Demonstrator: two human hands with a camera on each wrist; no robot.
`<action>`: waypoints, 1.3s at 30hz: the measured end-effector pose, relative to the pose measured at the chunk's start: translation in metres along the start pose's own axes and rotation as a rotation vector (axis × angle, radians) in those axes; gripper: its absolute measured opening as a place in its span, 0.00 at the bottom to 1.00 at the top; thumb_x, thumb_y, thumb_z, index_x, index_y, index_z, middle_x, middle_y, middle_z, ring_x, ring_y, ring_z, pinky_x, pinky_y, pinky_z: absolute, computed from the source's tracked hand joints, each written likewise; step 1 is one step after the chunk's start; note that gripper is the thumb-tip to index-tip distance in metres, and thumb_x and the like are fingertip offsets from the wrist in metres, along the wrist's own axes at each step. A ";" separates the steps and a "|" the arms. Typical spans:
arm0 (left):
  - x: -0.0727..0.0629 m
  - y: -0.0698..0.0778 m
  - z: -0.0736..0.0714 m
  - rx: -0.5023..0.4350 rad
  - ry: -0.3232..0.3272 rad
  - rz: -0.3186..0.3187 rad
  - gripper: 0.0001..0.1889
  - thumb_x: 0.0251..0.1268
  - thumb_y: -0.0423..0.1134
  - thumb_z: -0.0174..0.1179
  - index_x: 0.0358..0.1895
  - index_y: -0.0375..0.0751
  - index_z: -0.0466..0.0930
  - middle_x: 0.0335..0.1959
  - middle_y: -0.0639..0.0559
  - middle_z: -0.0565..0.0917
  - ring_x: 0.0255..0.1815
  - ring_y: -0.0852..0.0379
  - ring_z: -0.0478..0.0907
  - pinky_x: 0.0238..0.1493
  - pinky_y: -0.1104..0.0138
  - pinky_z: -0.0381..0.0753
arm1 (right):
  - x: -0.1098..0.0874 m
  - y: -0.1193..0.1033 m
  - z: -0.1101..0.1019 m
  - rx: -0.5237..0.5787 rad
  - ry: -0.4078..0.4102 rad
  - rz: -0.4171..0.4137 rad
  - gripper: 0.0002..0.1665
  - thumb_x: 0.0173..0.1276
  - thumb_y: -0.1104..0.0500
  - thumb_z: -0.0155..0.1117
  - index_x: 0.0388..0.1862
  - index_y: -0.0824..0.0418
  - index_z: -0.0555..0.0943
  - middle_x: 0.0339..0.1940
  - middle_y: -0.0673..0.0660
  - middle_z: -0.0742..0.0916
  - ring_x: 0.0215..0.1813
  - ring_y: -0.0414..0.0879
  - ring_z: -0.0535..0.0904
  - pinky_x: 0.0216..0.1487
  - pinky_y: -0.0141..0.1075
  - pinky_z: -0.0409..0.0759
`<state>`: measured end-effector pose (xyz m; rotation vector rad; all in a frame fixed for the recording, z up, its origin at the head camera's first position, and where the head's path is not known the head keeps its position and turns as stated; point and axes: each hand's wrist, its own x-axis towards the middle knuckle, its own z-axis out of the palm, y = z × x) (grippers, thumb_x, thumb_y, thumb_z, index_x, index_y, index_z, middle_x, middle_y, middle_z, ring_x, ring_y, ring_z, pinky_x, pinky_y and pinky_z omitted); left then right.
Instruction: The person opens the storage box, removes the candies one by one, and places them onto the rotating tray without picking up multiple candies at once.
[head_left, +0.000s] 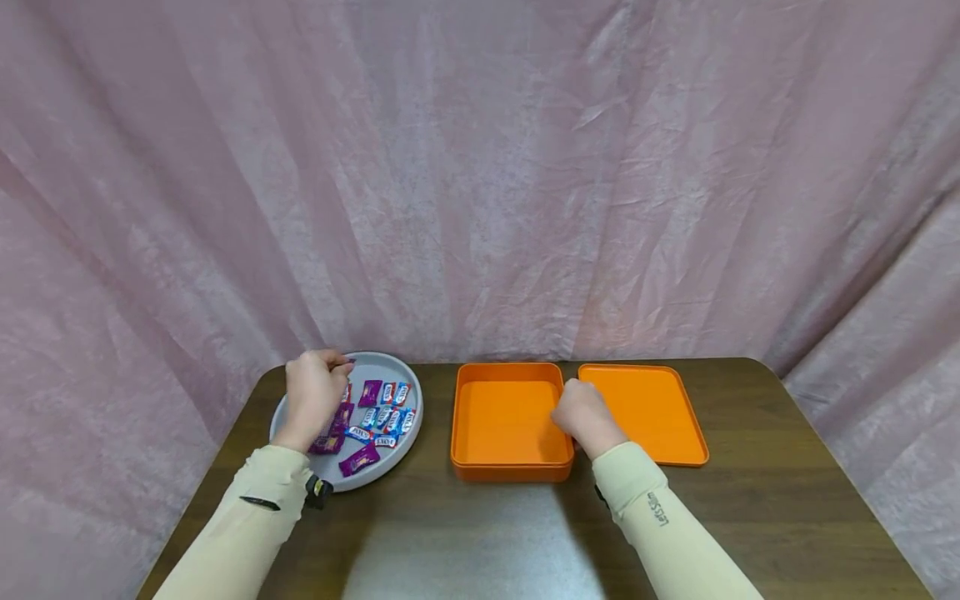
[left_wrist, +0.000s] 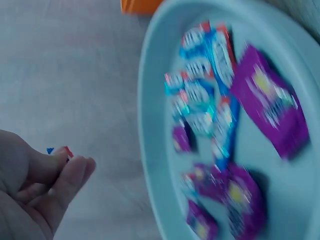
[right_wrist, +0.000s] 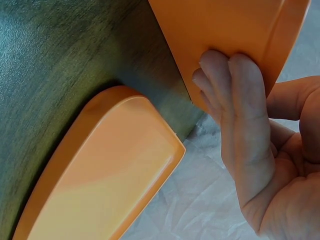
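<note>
My left hand (head_left: 310, 396) is over the left side of a round grey tray (head_left: 412, 425). Between its thumb and finger it pinches a small wrapped candy (left_wrist: 69, 152); only red and blue wrapper ends stick out. Purple-wrapped candies (head_left: 360, 459) and smaller blue, white and red ones (head_left: 393, 419) lie on the tray, some hidden beneath my left hand in the head view. At the right wall of a square orange box (head_left: 510, 417), my right hand (head_left: 588, 415) grips the side, fingers flat along the outside and thumb beyond the rim.
An orange lid (head_left: 645, 412) lies flat on the wooden table (head_left: 780, 467), right of the box and close to my right hand. Behind the table's far edge hangs a pink curtain (head_left: 480, 183).
</note>
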<state>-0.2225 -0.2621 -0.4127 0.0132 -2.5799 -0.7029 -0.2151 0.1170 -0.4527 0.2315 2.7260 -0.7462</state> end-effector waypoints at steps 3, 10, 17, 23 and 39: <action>-0.004 -0.020 -0.006 0.048 -0.021 -0.083 0.07 0.57 0.36 0.62 0.29 0.36 0.86 0.27 0.43 0.86 0.29 0.47 0.82 0.25 0.60 0.78 | -0.001 0.000 0.000 0.002 0.000 0.002 0.12 0.60 0.63 0.59 0.42 0.69 0.77 0.30 0.64 0.81 0.14 0.51 0.78 0.13 0.38 0.76; -0.018 -0.054 -0.014 0.130 -0.130 -0.245 0.07 0.55 0.34 0.59 0.25 0.36 0.84 0.25 0.41 0.84 0.24 0.48 0.78 0.19 0.63 0.74 | -0.001 -0.002 0.002 -0.003 -0.007 -0.002 0.13 0.61 0.63 0.59 0.43 0.69 0.77 0.31 0.64 0.81 0.14 0.51 0.78 0.13 0.38 0.76; -0.028 -0.066 -0.012 0.207 -0.247 -0.253 0.07 0.50 0.33 0.56 0.20 0.40 0.81 0.22 0.43 0.83 0.23 0.48 0.77 0.19 0.62 0.72 | -0.001 -0.002 0.002 -0.004 -0.015 0.001 0.15 0.61 0.62 0.60 0.45 0.69 0.76 0.32 0.65 0.81 0.13 0.51 0.78 0.13 0.37 0.76; -0.032 -0.062 -0.011 0.245 -0.358 -0.319 0.05 0.49 0.34 0.56 0.23 0.41 0.81 0.25 0.43 0.82 0.24 0.48 0.76 0.16 0.61 0.70 | -0.001 -0.002 0.001 0.016 -0.017 -0.004 0.14 0.61 0.63 0.59 0.44 0.69 0.76 0.32 0.65 0.81 0.15 0.52 0.79 0.13 0.38 0.76; -0.035 -0.031 -0.003 0.269 -0.285 -0.253 0.08 0.52 0.39 0.58 0.20 0.42 0.79 0.21 0.44 0.82 0.22 0.50 0.75 0.17 0.59 0.68 | 0.005 0.012 -0.004 0.032 -0.017 -0.008 0.12 0.61 0.63 0.56 0.40 0.70 0.75 0.29 0.65 0.80 0.19 0.56 0.82 0.13 0.37 0.76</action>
